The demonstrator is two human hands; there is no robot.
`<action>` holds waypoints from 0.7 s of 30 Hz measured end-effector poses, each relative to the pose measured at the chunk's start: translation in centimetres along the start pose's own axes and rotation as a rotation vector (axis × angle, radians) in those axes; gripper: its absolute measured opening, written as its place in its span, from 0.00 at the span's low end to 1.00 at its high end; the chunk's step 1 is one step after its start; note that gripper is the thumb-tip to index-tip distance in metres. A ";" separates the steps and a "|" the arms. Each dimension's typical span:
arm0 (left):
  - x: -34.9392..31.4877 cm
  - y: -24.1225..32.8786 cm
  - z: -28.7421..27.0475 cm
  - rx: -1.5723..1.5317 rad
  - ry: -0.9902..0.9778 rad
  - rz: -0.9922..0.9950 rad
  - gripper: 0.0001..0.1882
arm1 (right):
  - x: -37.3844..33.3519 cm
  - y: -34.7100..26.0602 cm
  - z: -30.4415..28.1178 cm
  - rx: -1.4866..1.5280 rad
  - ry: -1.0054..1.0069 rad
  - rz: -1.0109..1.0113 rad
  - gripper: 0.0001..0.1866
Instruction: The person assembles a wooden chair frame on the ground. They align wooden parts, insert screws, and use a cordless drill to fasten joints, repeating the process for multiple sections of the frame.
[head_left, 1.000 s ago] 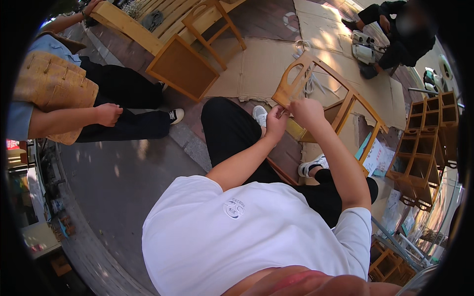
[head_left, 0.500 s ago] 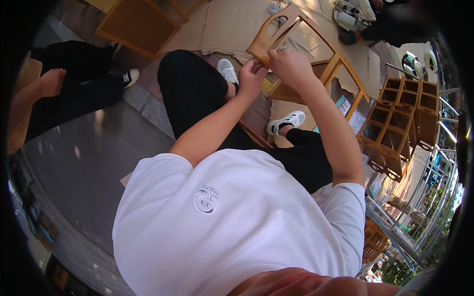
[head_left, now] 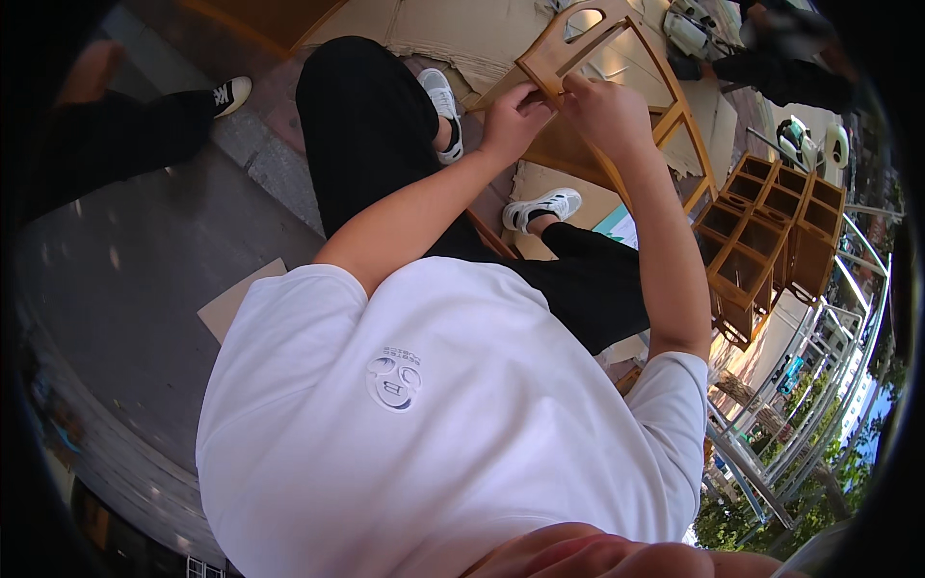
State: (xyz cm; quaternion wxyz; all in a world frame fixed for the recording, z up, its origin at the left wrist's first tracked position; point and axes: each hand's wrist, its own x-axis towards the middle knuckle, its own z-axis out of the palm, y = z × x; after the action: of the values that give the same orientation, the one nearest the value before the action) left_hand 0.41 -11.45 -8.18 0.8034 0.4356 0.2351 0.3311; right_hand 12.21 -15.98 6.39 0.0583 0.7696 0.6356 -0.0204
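A brown wooden frame (head_left: 672,85) with an oval handle cut-out stands tilted in front of me, beyond my feet. At its near corner my left hand (head_left: 517,122) is closed, fingers bent against the lower edge. My right hand (head_left: 607,114) pinches at the same corner from the other side. Whatever small thing may be between the fingertips is too small to make out. Under the frame a flat wooden panel (head_left: 568,149) shows, partly covered by my hands.
Cardboard sheets (head_left: 453,39) cover the ground ahead. Stacked wooden racks (head_left: 747,231) stand at the right, beside metal railings (head_left: 809,424). Another person's leg and shoe (head_left: 231,94) are at the left; a second person (head_left: 790,72) is at the far right. A cardboard piece (head_left: 236,299) lies at my left.
The view has shifted. Both hands stay at the frame's corner, the left now closer under it. The other person's hand at the left has moved up and blurred.
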 end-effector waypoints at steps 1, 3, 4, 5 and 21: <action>-0.3 0.1 0.2 -0.022 0.007 -0.001 0.15 | -0.3 0.1 -0.1 -0.004 -0.001 0.004 0.06; -0.3 0.0 0.1 0.049 -0.021 0.019 0.15 | -0.6 0.3 -0.2 0.000 0.012 -0.005 0.07; -0.3 0.0 0.1 0.085 -0.034 0.028 0.15 | -0.8 0.4 -0.2 0.009 0.023 -0.015 0.07; -0.2 -0.4 0.2 0.045 -0.031 0.041 0.15 | -0.9 0.4 -0.2 0.019 0.036 -0.030 0.07; -0.3 -0.5 0.0 0.121 -0.002 0.068 0.13 | 0.3 -0.3 -0.7 -0.066 -0.044 -0.083 0.09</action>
State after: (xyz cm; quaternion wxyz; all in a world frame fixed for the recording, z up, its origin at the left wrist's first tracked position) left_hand 0.32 -11.89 -8.58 0.7640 0.4916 0.2389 0.3430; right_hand 11.98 -15.57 7.04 0.0964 0.7397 0.6657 -0.0187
